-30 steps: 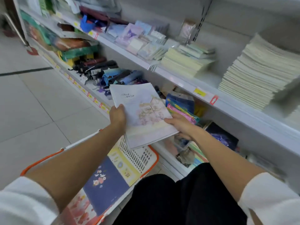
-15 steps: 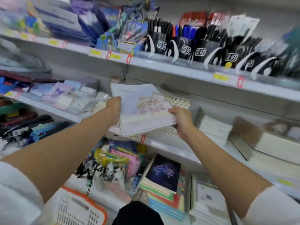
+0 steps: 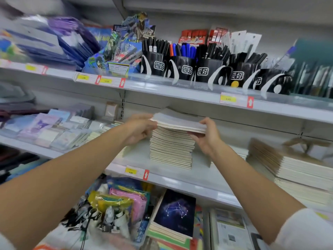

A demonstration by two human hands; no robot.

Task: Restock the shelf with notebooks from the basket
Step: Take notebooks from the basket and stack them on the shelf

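Head view: a person's two hands hold a thin bundle of notebooks (image 3: pixel 178 122) over the middle shelf (image 3: pixel 180 180) of a stationery display. The left hand (image 3: pixel 138 129) grips the bundle's left end with curled fingers, and the right hand (image 3: pixel 207 138) pinches the right end, thumb on top and fingers underneath. The hands are apart, one at each end. The bundle lies nearly flat on top of a tall stack (image 3: pixel 171 152) of pale-edged notebooks; whether it rests fully on the stack cannot be told. A yellow price tag (image 3: pixel 131 171) sits on the shelf rail just below the stack. More stacks (image 3: pixel 297 170) of cream-edged books stand to the right on the same shelf, and small wrapped pads (image 3: pixel 54 129) lie to the left. On the shelf above, black cups (image 3: pixel 185 69) hold pens. Below, a dark notebook with a constellation cover (image 3: pixel 175 212) tops another pile, beside bright pouches (image 3: pixel 126 201). White sleeves (image 3: pixel 304 230) show at the frame's lower edge.
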